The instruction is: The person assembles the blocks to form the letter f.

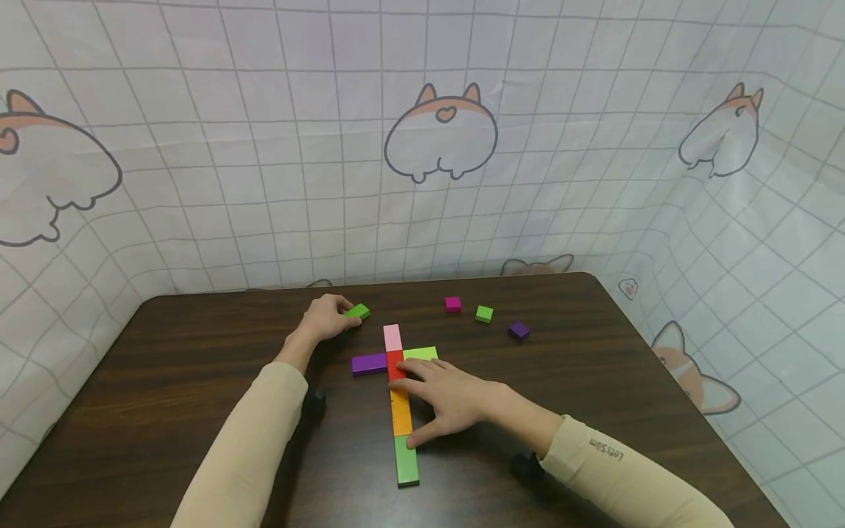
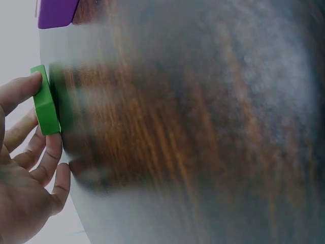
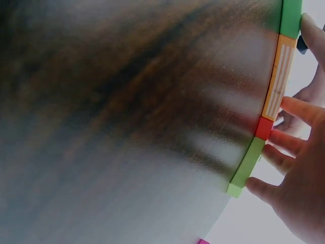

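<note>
The left hand [image 1: 323,317] pinches a short green block [image 1: 358,312] between thumb and fingers, out toward the far edge of the counter [image 1: 198,411], left of the pink block [image 1: 392,337]. Whether that block is clear of the wood is hard to tell. A pinch by its ends, as the left wrist view shows, looks secure and seems best made without squeezing askew.

The right hand [image 1: 452,400] is spread over the row, its thumb at the long green block [image 1: 406,466], other fingertips along the orange block [image 1: 400,418], red block [image 1: 394,368] and lime block [image 1: 422,353]. A light touch would likely steady these; hard sideways pressure could open the joints. The purple block [image 1: 369,364] sits beyond those fingers, so the left hand probably needs care not to brush it.
</note>
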`<action>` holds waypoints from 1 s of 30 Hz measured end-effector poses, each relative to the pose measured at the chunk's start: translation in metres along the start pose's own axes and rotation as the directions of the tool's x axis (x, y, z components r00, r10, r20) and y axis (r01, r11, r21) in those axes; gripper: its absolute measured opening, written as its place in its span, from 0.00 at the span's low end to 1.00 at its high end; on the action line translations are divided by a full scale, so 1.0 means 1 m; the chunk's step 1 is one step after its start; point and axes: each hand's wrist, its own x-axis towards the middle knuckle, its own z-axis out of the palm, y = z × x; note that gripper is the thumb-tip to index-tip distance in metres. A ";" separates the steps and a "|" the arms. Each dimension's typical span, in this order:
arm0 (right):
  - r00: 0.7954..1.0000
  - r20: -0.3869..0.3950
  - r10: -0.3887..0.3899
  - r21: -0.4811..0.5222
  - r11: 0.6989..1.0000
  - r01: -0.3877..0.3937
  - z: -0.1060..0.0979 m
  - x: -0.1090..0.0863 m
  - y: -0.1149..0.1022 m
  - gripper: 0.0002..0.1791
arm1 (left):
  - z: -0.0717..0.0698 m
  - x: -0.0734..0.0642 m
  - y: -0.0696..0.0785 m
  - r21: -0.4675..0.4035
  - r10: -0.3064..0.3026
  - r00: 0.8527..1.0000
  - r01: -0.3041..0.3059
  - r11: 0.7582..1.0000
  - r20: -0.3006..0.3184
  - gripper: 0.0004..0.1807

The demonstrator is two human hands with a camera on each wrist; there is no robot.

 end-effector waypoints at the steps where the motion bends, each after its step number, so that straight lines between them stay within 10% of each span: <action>1: 1.000 -0.001 0.000 -0.001 1.000 0.000 0.000 0.000 0.000 0.53 | 0.000 0.000 0.000 -0.001 0.002 1.000 -0.002 1.000 -0.001 0.24; 30: 1.000 -0.016 0.006 0.011 1.000 -0.006 -0.002 0.007 0.002 0.52 | -0.002 0.010 0.014 -0.054 0.081 0.997 -0.081 0.995 -0.017 0.23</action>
